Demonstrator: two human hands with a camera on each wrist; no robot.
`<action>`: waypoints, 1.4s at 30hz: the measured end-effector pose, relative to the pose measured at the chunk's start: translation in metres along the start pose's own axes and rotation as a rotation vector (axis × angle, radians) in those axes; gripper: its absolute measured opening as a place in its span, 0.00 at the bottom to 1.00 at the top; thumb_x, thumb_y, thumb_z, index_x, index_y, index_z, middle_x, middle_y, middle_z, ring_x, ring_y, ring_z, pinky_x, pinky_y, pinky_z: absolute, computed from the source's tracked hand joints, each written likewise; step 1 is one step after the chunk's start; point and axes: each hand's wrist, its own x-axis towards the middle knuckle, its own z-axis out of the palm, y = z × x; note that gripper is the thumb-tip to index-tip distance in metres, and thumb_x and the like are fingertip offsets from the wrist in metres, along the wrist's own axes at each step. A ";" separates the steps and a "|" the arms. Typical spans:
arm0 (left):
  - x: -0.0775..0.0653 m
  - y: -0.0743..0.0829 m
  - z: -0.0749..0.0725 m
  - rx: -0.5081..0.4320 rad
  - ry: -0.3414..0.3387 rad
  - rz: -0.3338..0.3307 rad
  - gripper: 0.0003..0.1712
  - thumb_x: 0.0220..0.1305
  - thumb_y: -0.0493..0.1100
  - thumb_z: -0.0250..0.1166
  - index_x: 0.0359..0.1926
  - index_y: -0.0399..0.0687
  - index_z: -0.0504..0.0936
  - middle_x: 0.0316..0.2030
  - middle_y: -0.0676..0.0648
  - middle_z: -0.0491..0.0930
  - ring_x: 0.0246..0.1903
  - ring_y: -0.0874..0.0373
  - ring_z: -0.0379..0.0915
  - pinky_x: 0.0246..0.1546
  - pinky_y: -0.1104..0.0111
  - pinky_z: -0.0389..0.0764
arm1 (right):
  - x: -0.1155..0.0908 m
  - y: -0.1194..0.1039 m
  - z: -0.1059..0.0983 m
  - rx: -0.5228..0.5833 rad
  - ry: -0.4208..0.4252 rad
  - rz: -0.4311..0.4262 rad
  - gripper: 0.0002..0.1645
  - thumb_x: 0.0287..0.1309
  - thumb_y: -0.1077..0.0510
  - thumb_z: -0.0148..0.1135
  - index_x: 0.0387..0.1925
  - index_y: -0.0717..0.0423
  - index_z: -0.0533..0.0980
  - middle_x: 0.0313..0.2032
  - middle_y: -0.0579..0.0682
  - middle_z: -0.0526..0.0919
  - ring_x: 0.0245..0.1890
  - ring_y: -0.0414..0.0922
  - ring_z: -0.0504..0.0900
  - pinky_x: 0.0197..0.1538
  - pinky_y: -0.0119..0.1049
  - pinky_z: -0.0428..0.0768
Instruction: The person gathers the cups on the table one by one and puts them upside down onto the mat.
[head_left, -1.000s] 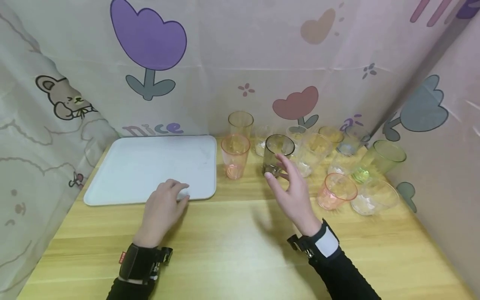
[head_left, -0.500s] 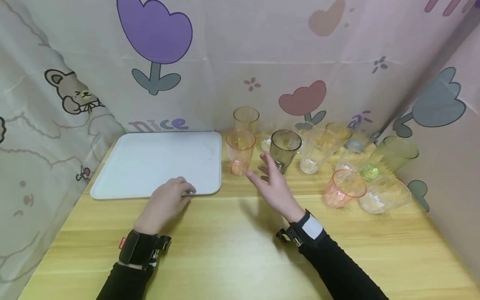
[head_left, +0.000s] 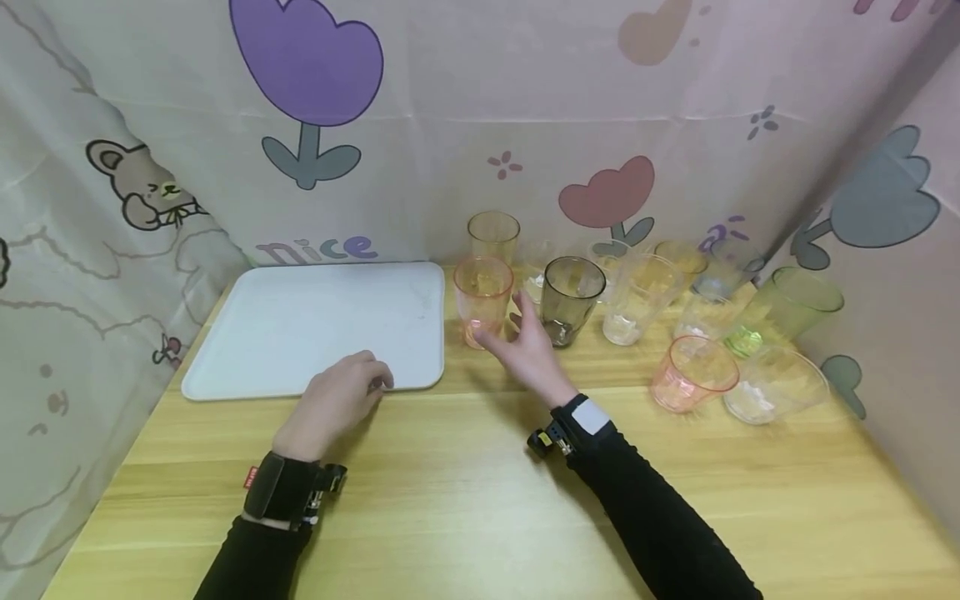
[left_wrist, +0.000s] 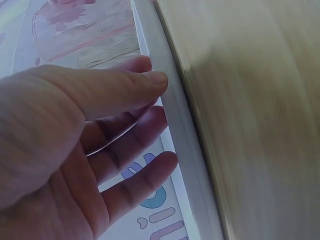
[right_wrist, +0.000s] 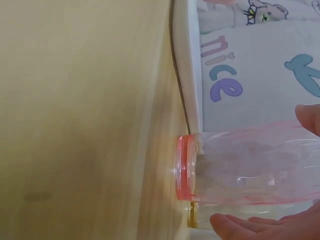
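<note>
My left hand [head_left: 337,398] is at the near edge of a white tray [head_left: 247,312]; in the left wrist view, its thumb lies on the tray's rim [left_wrist: 182,117] and its curled fingertips meet the inner side. Beside the tray's right end stands a clear pink tumbler [head_left: 483,292]. My right hand [head_left: 527,354] reaches toward it, thumb in front and fingers on the right, spread apart. In the right wrist view, thumb and fingers [right_wrist: 240,227] flank the pink tumbler [right_wrist: 240,165] without closing on it. A smoky dark tumbler [head_left: 572,300] stands just right of the hand.
Behind the pink tumbler is an amber glass [head_left: 493,233]. Farther right cluster several clear and tinted glasses, among them a clear ribbed one [head_left: 637,300], a green one [head_left: 787,308], a short pink one [head_left: 693,375] and a wide clear one [head_left: 776,387]. A printed curtain [head_left: 442,125] borders the table.
My right hand has moved left, from in front of the dark tumbler to the pink tumbler's side. My left hand stays at the tray's near edge. The head view has shifted slightly.
</note>
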 end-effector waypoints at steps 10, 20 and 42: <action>0.004 0.002 0.001 0.015 -0.027 -0.017 0.07 0.60 0.37 0.68 0.39 0.52 0.85 0.35 0.53 0.80 0.38 0.56 0.78 0.39 0.61 0.83 | 0.019 0.005 0.012 0.110 0.018 -0.042 0.62 0.49 0.47 0.75 0.77 0.41 0.45 0.75 0.53 0.56 0.73 0.60 0.61 0.69 0.55 0.70; 0.005 0.003 0.003 0.041 -0.018 -0.012 0.07 0.59 0.37 0.68 0.38 0.52 0.85 0.34 0.53 0.80 0.36 0.57 0.76 0.34 0.64 0.81 | 0.027 0.006 0.013 0.010 0.070 -0.027 0.50 0.47 0.46 0.76 0.66 0.56 0.61 0.63 0.56 0.69 0.63 0.56 0.71 0.62 0.51 0.77; 0.007 0.008 -0.004 -0.012 0.060 -0.016 0.14 0.62 0.42 0.67 0.49 0.47 0.82 0.45 0.47 0.81 0.44 0.52 0.79 0.43 0.56 0.84 | 0.024 -0.006 0.014 0.291 0.080 0.034 0.47 0.52 0.47 0.73 0.67 0.51 0.59 0.61 0.51 0.74 0.52 0.49 0.78 0.50 0.36 0.82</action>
